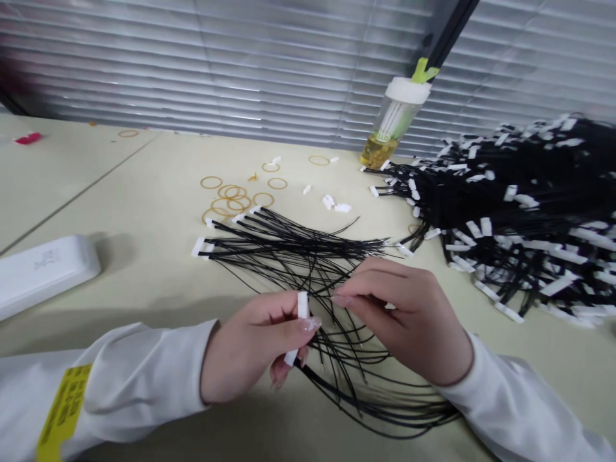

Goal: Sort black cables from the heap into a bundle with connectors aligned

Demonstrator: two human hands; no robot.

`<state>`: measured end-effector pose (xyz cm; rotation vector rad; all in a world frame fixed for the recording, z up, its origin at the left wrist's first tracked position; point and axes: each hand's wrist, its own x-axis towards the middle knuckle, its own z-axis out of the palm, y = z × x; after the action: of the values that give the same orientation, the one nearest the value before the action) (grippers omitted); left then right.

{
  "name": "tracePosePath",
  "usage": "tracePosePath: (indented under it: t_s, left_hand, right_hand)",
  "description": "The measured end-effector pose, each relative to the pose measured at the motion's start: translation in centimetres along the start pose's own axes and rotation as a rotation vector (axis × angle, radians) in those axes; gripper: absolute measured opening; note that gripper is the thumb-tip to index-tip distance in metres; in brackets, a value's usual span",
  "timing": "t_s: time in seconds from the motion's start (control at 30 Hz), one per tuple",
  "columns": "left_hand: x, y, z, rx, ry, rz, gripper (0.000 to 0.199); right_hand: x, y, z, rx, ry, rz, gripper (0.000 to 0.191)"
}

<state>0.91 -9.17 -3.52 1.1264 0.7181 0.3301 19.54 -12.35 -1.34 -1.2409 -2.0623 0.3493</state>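
My left hand [262,340] is closed around a long white connector [303,305], thumb pressed on its front. Black wires [380,410] run from that connector down and to the right, under my right forearm. Just right of the connector, my right hand [404,314] pinches the end of a thin black wire [327,296] between thumb and forefinger. Beyond both hands lies a loose row of black wires with white connectors [198,246] at their left ends. Parts of the held wires are hidden behind my fingers.
A big heap of black wires with white connectors [510,192] fills the right side. Rubber bands [235,197] and small white pieces [342,208] lie on the table [158,167]. A bottle [394,122] stands by the blinds. At left is a white case [45,273].
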Motion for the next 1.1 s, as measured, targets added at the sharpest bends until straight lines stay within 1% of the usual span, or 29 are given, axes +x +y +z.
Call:
tracePosePath:
  t_s: [0.27, 0.37, 0.47, 0.53, 0.6, 0.7, 0.8, 0.87, 0.9, 0.93, 0.97, 1.0, 1.03, 1.1]
  left_hand:
    - [-0.3, 0.4, 0.1, 0.042, -0.037, -0.043, 0.027]
    - [-0.3, 0.5, 0.1, 0.04, -0.044, -0.066, 0.028]
    - [-0.2, 0.5, 0.1, 0.034, -0.043, -0.088, 0.028]
    - [-0.1, 0.5, 0.1, 0.016, -0.033, -0.069, 0.027]
    - [0.1, 0.5, 0.0, -0.025, -0.004, -0.033, 0.026]
    - [0.3, 0.3, 0.0, -0.085, 0.022, -0.008, 0.024]
    - [0.5, 0.2, -0.1, -0.104, 0.033, -0.019, 0.024]
    - [0.6, 0.1, -0.1, -0.117, 0.057, -0.019, 0.024]
    - [0.6, 0.0, -0.1, -0.124, 0.065, -0.015, 0.024]
    - [0.6, 0.0, -0.1, -0.131, 0.068, -0.008, 0.024]
    - [0.6, 0.0, -0.2, -0.135, 0.067, 0.0, 0.025]
    - [0.6, -0.1, -0.2, -0.136, 0.063, 0.007, 0.025]
    - [0.6, -0.1, -0.2, -0.133, 0.061, 0.015, 0.026]
    - [0.6, -0.2, -0.3, -0.122, 0.063, 0.036, 0.026]
  right_hand:
    - [-0.4, -0.2, 0.8, -0.218, 0.051, -0.175, 0.02]
    - [-0.6, -0.3, 1.3, -0.261, 0.08, -0.214, 0.021]
    - [-0.6, -0.3, 1.4, -0.306, 0.06, -0.227, 0.021]
    - [-0.4, -0.2, 1.1, -0.311, 0.061, -0.216, 0.02]
    - [-0.1, 0.1, 0.3, -0.281, 0.076, -0.185, 0.015]
    - [0.3, 0.8, -1.2, -0.237, 0.09, -0.066, 0.005]
    - [0.6, 1.5, -2.6, -0.245, 0.097, 0.049, 0.003]
    - [0.5, 1.6, -3.2, -0.275, 0.153, 0.048, 0.007]
    - [0.4, 1.4, -3.5, -0.292, 0.205, 0.04, 0.008]
    - [0.3, 1.1, -3.7, -0.296, 0.257, 0.029, 0.006]
    - [0.1, 0.8, -3.9, -0.28, 0.274, 0.023, 0.003]
    - [0.0, 0.4, -4.0, -0.244, 0.235, 0.021, 0.008]
    - [-0.2, 0.1, -4.0, -0.201, 0.14, 0.023, 0.016]
    - [-0.4, -0.4, -3.7, -0.126, -0.14, 0.014, 0.026]
